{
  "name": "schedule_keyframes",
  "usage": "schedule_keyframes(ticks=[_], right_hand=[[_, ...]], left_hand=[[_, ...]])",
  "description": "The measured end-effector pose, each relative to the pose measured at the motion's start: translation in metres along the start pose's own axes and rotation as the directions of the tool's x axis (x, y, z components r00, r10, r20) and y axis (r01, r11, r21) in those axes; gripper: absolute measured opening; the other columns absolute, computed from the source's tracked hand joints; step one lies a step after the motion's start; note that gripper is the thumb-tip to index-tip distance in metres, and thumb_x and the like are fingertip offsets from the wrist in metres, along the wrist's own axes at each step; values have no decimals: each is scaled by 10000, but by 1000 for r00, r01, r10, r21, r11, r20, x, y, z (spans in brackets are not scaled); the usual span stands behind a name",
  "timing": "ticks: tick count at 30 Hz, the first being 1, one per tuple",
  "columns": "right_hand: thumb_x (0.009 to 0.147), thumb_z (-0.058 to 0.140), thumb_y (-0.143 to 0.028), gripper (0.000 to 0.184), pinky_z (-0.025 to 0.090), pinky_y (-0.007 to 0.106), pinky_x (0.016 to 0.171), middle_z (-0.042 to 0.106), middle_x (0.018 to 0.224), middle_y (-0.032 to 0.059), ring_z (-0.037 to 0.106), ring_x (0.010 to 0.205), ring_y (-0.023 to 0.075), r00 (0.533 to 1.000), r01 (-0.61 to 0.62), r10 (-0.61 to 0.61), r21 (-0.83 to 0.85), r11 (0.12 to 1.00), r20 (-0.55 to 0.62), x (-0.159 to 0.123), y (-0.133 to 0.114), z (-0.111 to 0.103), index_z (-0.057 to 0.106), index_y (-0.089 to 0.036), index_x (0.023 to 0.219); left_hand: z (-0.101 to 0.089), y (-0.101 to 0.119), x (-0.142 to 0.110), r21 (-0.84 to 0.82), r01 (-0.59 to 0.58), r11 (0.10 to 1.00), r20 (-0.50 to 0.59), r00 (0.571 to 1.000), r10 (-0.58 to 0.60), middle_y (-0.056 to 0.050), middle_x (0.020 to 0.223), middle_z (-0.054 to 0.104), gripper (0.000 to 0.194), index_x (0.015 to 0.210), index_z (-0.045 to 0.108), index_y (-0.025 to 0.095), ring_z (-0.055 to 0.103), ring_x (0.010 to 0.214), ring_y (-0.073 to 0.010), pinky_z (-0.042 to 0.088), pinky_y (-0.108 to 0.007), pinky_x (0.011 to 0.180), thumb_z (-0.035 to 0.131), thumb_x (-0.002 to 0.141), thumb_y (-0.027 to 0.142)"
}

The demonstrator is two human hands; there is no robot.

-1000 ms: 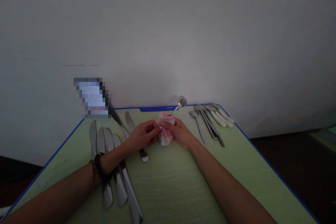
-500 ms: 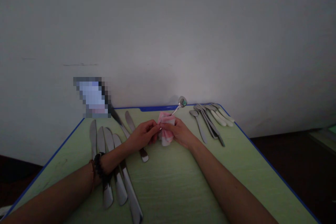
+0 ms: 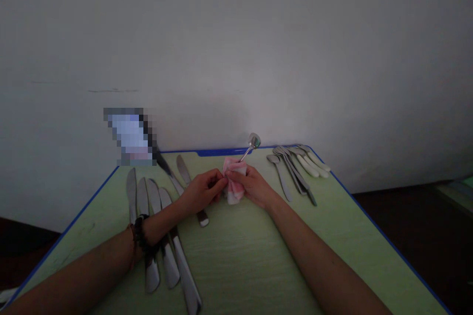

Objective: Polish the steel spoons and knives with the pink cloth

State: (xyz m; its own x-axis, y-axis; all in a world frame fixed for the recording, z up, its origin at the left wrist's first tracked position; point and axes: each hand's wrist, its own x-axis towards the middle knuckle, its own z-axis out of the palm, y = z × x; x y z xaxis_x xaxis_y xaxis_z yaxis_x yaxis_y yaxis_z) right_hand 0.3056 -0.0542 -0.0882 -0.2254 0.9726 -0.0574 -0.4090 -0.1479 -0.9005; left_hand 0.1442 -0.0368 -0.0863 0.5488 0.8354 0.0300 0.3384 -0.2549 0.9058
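Observation:
A metal spoon [image 3: 253, 141] points up and away from me, bowl uppermost, its handle wrapped in a pink and white cloth [image 3: 234, 183]. My right hand [image 3: 252, 185] is closed round that cloth and the handle inside it. My left hand [image 3: 201, 190] pinches the handle's near end at the cloth's left edge. Both hands hover just above the green table [image 3: 240, 256], near its far edge.
Several table knives [image 3: 158, 236] lie in a row at the left, partly under my left forearm. A heap of spoons [image 3: 295, 167], some with white handles, lies at the far right. A blurred-out object [image 3: 130, 137] leans at the wall. The table has a blue rim.
Almost nothing: the spoon's bowl has turned and shifted very slightly; both hands stay closed at the cloth.

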Motion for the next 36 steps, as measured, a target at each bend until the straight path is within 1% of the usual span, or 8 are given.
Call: schedule_keyframes(ticks=[5,11,17,23,26,30,33,36], right_hand=[[622,756,-348,278,410,235,587,611,661,-17,530,593,98,1000,-12,12,19,1000,-19,1,1,-1,607,-147,741],[637,743,-380,285,403,228,558,612,634,-9,524,571,97,999,-29,30,44,999,-23,1,2,-2,607,-140,709],[610,765,-373,301,415,224,552,610,614,-18,529,562,96,999,-23,24,50,998,-29,0,0,-1,605,-138,711],[629,759,-367,298,413,216,543,625,641,-11,537,563,91,1000,-23,24,82,996,-3,2,0,-2,602,-138,735],[661,741,-358,270,436,229,581,639,663,0,558,587,100,1000,-12,10,116,993,17,2,1,-4,607,-140,747],[678,734,-353,264,461,248,598,649,659,1,578,591,114,999,17,-22,150,989,33,1,1,-5,605,-149,786],[698,717,-367,263,470,257,575,654,654,4,589,577,125,997,24,-34,141,990,73,1,1,-6,594,-153,789],[719,700,-372,254,476,262,560,651,645,1,597,565,132,994,33,-45,119,992,104,0,1,-5,584,-161,799]], left_hand=[[-1,1,0,18,11,1000,19,1000,-12,71,465,482,268,678,470,192,394,405,-76,300,-181,416,465,841,404],[-1,2,-1,31,-16,999,76,997,14,66,471,483,241,647,480,181,385,427,-73,281,-181,435,481,819,349],[-2,1,0,33,-2,999,70,998,0,67,466,481,242,630,481,177,382,431,-72,278,-180,441,482,809,341],[-1,3,-1,-1,8,1000,64,998,-8,66,486,487,315,638,494,173,381,432,-67,294,-178,442,460,840,412],[0,5,-1,-67,13,998,69,998,-8,53,491,502,362,627,512,168,423,442,-73,331,-187,458,437,853,441],[-1,5,2,-179,51,983,94,995,-34,22,502,540,457,594,541,157,457,448,-85,364,-202,464,397,857,503],[-2,2,3,-216,75,973,124,991,-49,12,512,565,491,600,553,153,457,443,-84,372,-204,462,398,849,547],[-2,2,4,-215,65,975,138,990,-36,19,513,569,496,631,549,155,452,440,-80,365,-199,453,427,823,596]])
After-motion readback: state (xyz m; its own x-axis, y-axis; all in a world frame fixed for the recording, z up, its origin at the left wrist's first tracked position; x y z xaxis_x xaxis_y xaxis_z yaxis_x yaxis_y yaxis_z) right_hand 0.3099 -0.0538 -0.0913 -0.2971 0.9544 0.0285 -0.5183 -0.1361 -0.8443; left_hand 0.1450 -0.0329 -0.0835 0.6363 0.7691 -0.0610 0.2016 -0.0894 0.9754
